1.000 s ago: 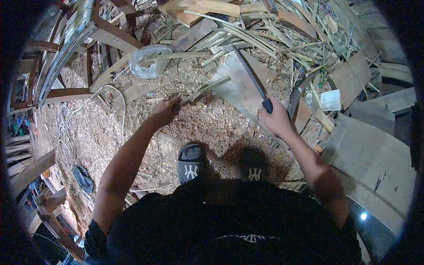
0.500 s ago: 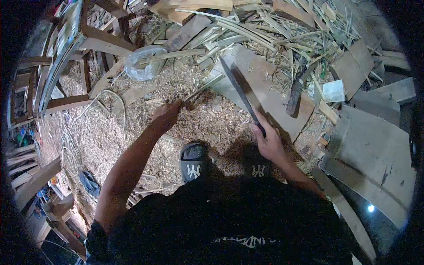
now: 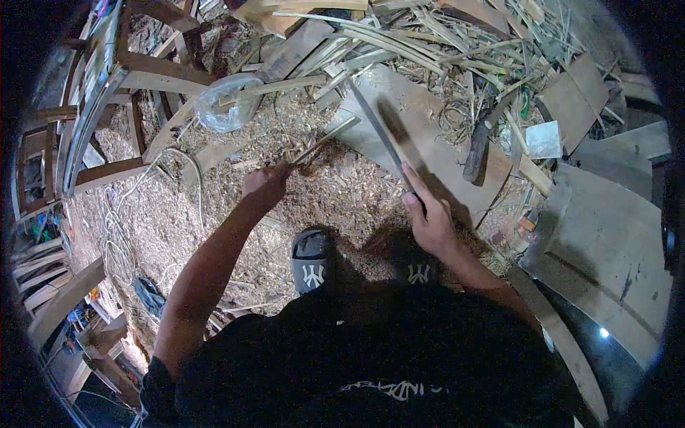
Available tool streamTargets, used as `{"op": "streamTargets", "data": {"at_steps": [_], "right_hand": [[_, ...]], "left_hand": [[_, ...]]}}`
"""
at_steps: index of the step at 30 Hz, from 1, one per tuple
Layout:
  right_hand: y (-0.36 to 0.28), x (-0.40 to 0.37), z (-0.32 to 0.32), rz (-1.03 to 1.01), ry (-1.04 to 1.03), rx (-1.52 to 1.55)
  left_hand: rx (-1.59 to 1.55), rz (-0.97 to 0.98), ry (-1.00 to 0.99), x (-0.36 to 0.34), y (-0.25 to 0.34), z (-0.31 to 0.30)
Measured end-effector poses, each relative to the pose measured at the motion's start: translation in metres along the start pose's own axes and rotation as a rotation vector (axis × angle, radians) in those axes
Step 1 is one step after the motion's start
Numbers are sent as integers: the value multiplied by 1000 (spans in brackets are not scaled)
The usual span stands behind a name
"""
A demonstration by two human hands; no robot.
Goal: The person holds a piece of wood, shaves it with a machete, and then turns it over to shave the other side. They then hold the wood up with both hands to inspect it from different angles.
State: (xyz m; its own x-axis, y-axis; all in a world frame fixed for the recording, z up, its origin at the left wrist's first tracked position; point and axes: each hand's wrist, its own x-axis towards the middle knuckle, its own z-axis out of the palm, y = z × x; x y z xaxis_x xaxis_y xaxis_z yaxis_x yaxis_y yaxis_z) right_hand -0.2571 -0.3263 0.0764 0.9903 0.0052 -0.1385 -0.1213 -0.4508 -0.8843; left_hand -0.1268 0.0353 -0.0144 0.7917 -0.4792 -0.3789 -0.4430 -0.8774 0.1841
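My left hand (image 3: 265,187) is closed around one end of a thin wooden strip (image 3: 325,140), which points up and to the right over the shavings. In my right hand (image 3: 429,217) is the handle of a long dark blade (image 3: 378,127), with the index finger stretched along it. The blade tilts up and to the left above a flat pale board (image 3: 428,139) lying on the floor. The free end of the strip overlaps the board's left corner in view. Blade and strip are apart.
Scrap strips (image 3: 464,53) are heaped at the top right. A clear plastic bag (image 3: 227,107) lies at the upper left, near wooden frames (image 3: 168,71). Coiled cord (image 3: 116,239) rests at left, a large panel (image 3: 603,242) at right. Sandals (image 3: 312,265) are below.
The blade has turned slightly, showing a narrower face, and its tip sits a little further left and higher. My left hand and the strip have barely moved.
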Motion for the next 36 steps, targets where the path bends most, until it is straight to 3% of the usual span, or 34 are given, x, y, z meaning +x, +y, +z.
{"op": "streamTargets", "data": {"at_steps": [4, 6, 14, 16, 18, 20, 22, 24, 26, 28, 30, 32, 34, 36], "right_hand": [[0, -3, 3, 53, 17, 81], [5, 2, 5, 101, -126, 22], [-11, 2, -5, 134, -67, 40], [-4, 0, 2, 13, 65, 22], [7, 3, 6, -81, 58, -24], [2, 5, 2, 163, -137, -41], [-7, 7, -4, 242, -165, -71], [-7, 6, -7, 89, -62, -15], [-8, 2, -8, 182, -86, 56], [0, -1, -2, 49, 42, 45], [5, 3, 3, -53, 41, -70], [-3, 6, -3, 237, -182, -37], [-8, 6, -6, 259, -183, -35], [-8, 5, -6, 38, -5, 11]], "left_hand": [[35, -30, 19, 1, -11, 9], [-9, -66, 15, 2, -11, 10], [-1, -37, -19, 3, -11, 3], [-15, -76, -50, 3, -11, 3], [-29, -90, -46, 0, -10, 1], [-42, -101, -38, -1, -7, -1], [-44, -46, 77, -4, -3, -4], [-17, -43, 37, -2, -8, -3], [4, -46, 0, -1, -9, 1], [-24, -21, 70, -2, -3, -6], [-15, -13, 66, -2, -4, -7], [-2, -1, 64, -1, -4, -7], [-28, -16, 35, -4, -5, -6], [21, -30, 2, -3, -6, -6]]}}
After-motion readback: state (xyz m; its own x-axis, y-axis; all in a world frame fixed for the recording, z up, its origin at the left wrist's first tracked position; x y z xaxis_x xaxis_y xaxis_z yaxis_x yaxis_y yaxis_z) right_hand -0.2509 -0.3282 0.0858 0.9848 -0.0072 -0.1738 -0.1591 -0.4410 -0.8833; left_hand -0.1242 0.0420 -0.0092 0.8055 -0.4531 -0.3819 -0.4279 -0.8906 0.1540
